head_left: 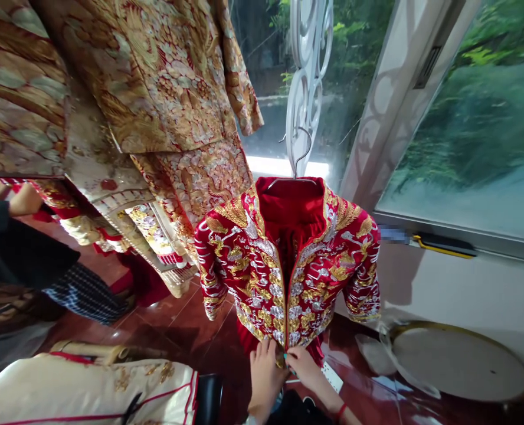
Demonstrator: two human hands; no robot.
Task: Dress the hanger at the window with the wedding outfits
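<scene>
Gold garments (164,88): heavily embroidered row, hanging across upper left; nearest ones crowd the picture-left shoulder of the red jacket (253,265) and partly screen a person behind.
Window (478,141): upper right, pale frame, greenery beyond the glass.
Tiled floor (173,330): dark red, glossy, much covered by what stands on it.
Red jacket: centre, upright on a hanger (295,171), gold and silver embroidery, front edges parted at the collar and close together lower down.
Other person (23,248): far left, dark clothing, a bare forearm near the hanging garments.
Cream garment (89,389): lower left, red piping, laid near the left forearm.
Round pale top (461,360): lower right, gold rim, clear wrapping at its near-left edge; well apart from the hands.
White scrollwork (304,100): before the glass, directly behind the hanger's hook.
Left hand (264,369): fingers laid over the jacket's lower front; underside hidden, cannot tell whether it grips.
Right hand (304,366): just beside the left; thumb and fingertips pinched together on the lower front edge.
Black-and-yellow tool (445,245): on the ledge below the glass.
White card (331,376): dotted, beside the right forearm.
Red cord (341,411): around the right wrist.
</scene>
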